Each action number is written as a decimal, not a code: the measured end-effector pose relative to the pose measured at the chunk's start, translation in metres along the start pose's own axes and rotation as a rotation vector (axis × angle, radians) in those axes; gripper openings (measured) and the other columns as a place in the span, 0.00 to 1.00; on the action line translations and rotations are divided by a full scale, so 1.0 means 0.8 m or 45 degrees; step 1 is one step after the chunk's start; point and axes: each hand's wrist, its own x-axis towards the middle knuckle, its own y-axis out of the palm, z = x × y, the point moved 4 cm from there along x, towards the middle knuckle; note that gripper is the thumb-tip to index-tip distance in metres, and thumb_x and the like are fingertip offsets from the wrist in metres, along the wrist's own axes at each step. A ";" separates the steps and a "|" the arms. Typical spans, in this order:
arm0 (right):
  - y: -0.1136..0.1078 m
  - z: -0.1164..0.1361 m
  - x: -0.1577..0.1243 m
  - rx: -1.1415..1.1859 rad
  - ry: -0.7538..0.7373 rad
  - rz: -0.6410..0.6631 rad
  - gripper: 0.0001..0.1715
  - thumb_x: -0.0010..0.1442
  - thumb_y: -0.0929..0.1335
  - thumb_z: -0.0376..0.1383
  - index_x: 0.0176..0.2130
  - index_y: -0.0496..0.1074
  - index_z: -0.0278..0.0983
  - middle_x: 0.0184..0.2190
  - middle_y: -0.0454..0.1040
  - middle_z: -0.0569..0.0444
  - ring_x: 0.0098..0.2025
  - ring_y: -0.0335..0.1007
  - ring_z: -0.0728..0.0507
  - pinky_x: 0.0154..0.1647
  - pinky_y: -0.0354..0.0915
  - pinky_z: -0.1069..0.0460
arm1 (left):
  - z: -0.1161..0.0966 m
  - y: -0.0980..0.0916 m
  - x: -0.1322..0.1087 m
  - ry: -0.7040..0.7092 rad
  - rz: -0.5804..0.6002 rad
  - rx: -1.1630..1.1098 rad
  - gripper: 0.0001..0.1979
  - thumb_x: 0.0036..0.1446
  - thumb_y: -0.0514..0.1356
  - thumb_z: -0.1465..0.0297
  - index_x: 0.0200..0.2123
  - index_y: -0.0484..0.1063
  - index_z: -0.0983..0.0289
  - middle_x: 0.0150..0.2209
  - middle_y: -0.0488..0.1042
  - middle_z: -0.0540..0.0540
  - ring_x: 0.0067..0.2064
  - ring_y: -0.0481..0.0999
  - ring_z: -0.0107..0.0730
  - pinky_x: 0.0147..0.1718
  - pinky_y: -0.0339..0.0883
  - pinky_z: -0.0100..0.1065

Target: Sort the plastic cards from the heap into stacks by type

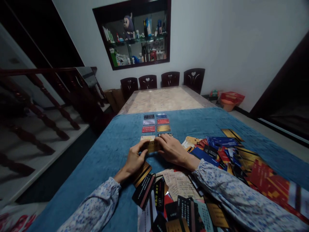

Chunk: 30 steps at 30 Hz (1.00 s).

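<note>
A gold card [152, 146] lies on the blue cloth [106, 151], and both my hands are on it. My left hand [134, 159] pinches its left end with curled fingers. My right hand [171, 149] covers its right end, fingers bent down onto it. Just beyond, several cards [155, 125] lie face up in two neat columns: black, white, red, gold. A cream card [147, 137] sits right above my left fingers.
A large loose heap of cards [231, 161], red, blue, gold and black, spreads to my right and under my forearms [169, 199]. Past the cloth is a bare marble tabletop [164, 98] with several dark chairs [170, 79]. A wooden stair rail [48, 96] runs along the left.
</note>
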 end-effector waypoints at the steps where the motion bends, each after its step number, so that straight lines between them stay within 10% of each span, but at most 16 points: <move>1: -0.001 -0.001 0.001 -0.001 0.002 -0.022 0.26 0.58 0.72 0.35 0.53 0.63 0.36 0.46 0.68 0.43 0.46 0.64 0.38 0.43 0.66 0.45 | 0.000 -0.001 0.002 0.004 0.000 0.000 0.20 0.56 0.56 0.76 0.52 0.72 0.63 0.52 0.77 0.57 0.53 0.77 0.40 0.57 0.68 0.44; 14: -0.029 -0.003 0.017 -0.098 0.005 -0.015 0.21 0.57 0.70 0.31 0.51 0.67 0.35 0.44 0.67 0.42 0.47 0.61 0.36 0.41 0.66 0.46 | -0.016 -0.012 0.013 0.371 -0.014 0.360 0.26 0.57 0.58 0.77 0.60 0.62 0.61 0.51 0.68 0.59 0.43 0.74 0.35 0.44 0.74 0.37; 30: -0.033 -0.074 0.023 0.135 0.054 0.143 0.28 0.53 0.72 0.29 0.53 0.65 0.37 0.49 0.67 0.43 0.50 0.64 0.38 0.49 0.69 0.43 | -0.024 0.001 0.083 0.565 0.342 0.550 0.26 0.56 0.60 0.72 0.59 0.63 0.64 0.53 0.69 0.64 0.55 0.71 0.47 0.55 0.69 0.47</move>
